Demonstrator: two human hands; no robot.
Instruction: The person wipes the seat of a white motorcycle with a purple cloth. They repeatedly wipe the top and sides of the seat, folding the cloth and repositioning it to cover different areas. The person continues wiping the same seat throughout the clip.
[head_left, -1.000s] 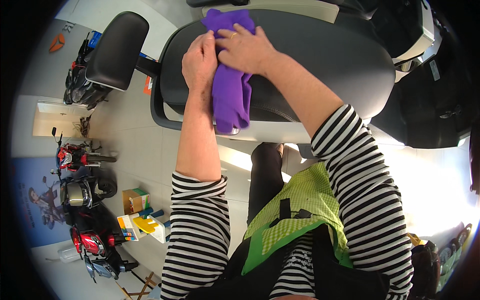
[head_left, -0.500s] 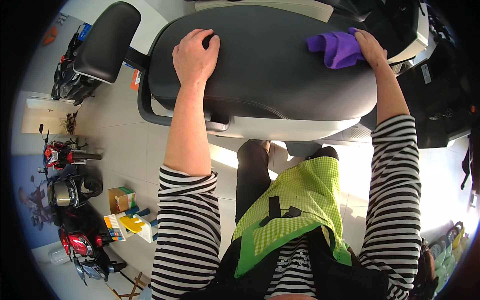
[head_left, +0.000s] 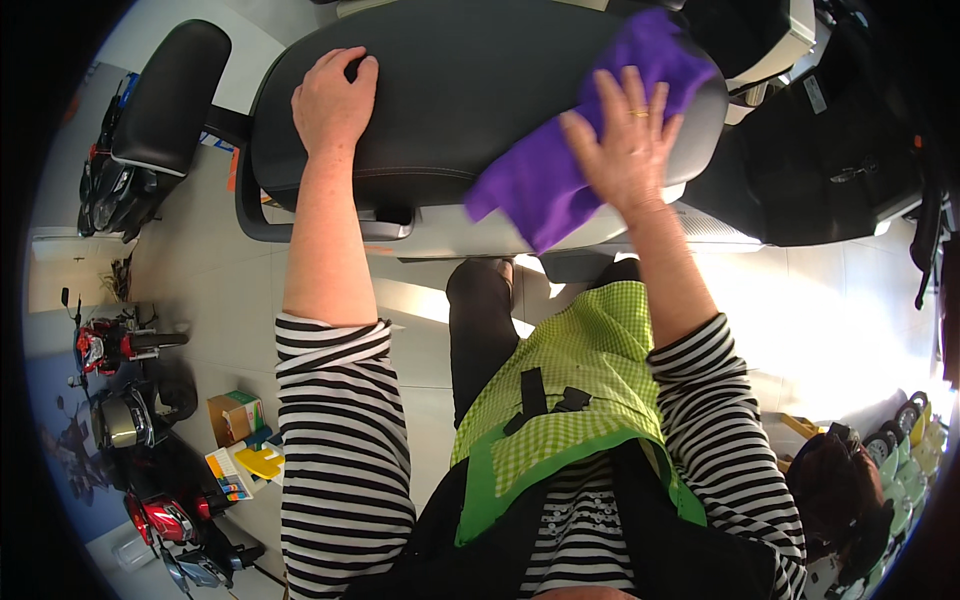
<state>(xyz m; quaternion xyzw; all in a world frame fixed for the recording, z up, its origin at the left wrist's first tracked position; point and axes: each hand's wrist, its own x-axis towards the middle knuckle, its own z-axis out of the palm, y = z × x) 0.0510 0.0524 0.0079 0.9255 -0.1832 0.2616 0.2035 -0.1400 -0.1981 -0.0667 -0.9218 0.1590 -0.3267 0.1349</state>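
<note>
Far left you've got a row of parked motorbikes (head_left: pixel 105 347), then the black backrest (head_left: pixel 172 97), with a cardboard box (head_left: pixel 235 418) lower down. Your left grip (head_left: pixel 335 105) sits palm down on the left part of the black seat (head_left: pixel 440 90): fingers close together and slightly curled, thumb held apart with a gap showing dark seat. Can't see under the palm.

Purple cloth (head_left: pixel 540 180) is on the right part of the seat. Long axis runs diagonal — near-left end to far-right end. Near-left end pokes past the seat's near edge, over the pale side panel (head_left: pixel 450 237); far-right end points toward the seat's far edge. Your right grip (head_left: pixel 625 150) is spread on top of the cloth, no pinch, fingers pointing away from you. Slight blur there. Black bodywork (head_left: pixel 800 170) lies beyond it, far right.
</note>
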